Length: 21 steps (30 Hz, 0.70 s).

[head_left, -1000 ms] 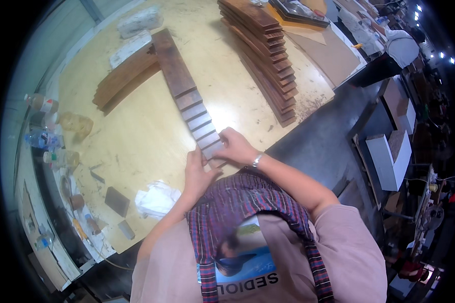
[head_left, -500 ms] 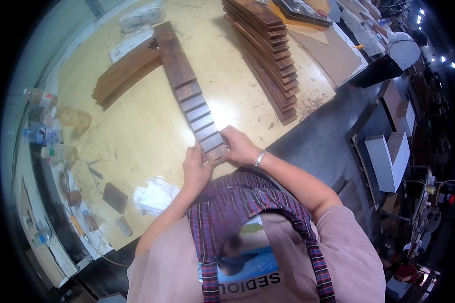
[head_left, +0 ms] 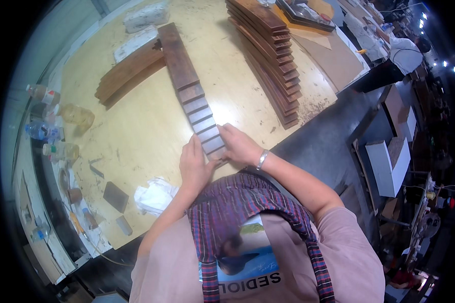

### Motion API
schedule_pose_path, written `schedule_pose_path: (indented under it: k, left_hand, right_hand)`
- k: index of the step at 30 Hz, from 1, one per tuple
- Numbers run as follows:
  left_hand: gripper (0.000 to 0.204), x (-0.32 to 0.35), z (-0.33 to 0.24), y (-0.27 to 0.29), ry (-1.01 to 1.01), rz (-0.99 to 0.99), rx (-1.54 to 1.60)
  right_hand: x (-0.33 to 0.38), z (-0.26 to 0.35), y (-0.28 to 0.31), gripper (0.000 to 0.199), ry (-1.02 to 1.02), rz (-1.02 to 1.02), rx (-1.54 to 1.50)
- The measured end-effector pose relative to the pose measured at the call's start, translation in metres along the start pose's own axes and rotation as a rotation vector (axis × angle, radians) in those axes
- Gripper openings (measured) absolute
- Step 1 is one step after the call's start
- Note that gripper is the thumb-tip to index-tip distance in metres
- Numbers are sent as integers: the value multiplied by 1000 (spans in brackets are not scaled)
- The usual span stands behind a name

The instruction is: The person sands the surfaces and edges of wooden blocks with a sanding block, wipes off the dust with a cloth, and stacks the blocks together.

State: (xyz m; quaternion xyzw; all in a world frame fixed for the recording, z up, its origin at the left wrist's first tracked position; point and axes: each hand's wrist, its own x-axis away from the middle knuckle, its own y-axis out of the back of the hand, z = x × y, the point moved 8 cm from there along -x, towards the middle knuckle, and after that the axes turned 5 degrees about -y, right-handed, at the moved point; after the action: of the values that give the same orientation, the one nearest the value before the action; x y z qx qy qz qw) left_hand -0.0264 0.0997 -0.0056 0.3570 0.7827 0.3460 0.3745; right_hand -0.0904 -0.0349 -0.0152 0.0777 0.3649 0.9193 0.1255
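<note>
With the left hand (head_left: 193, 164) and right hand (head_left: 241, 146) pinching the near end of the staggered wooden boards (head_left: 196, 105) on the worktable (head_left: 141, 129) from either side, even pressure should keep the edges aligned.

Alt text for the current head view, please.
The left hand and right hand hold the near end of staggered brown boards on a pale worktable. Another board stack lies to the right, a white cloth to the left.

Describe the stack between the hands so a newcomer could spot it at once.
Over the pale tabletop, find the person's left hand and right hand. Between them ends a stepped stack of brown boards; unlike the left stack and right stack, it has both hands on it.
</note>
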Motion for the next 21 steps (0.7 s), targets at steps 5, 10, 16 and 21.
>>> schedule_pose_path:
  k: [5,10,16,21]
  left_hand:
    - [95,5,-1,2,-34,-54,17]
    - [84,5,-7,6,-109,-116,4]
    - [69,2,-9,13,-134,-227,-19]
    - [56,7,-9,14,-142,-263,-32]
  right_hand:
    - [7,2,0,77,32,-48,12]
    - [14,-2,-1,70,55,-99,-14]
    - [14,5,8,59,61,-129,-70]
    - [21,-4,2,50,114,-237,-62]
